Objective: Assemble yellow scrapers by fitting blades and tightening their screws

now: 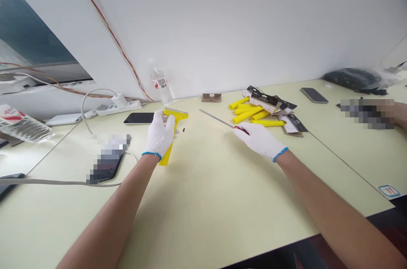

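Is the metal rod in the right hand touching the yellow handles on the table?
Apart: the head view shows the metal rod ending short of the yellow handles, with pale tabletop between them.

The yellow plastic scraper (167, 150) is held in the left hand (159, 134), its wide head upward and its handle going down; the thin steel tool (218, 118) is gripped in the right hand (259, 141), small red part showing at the glove; its shaft points left toward the scraper, not touching it.
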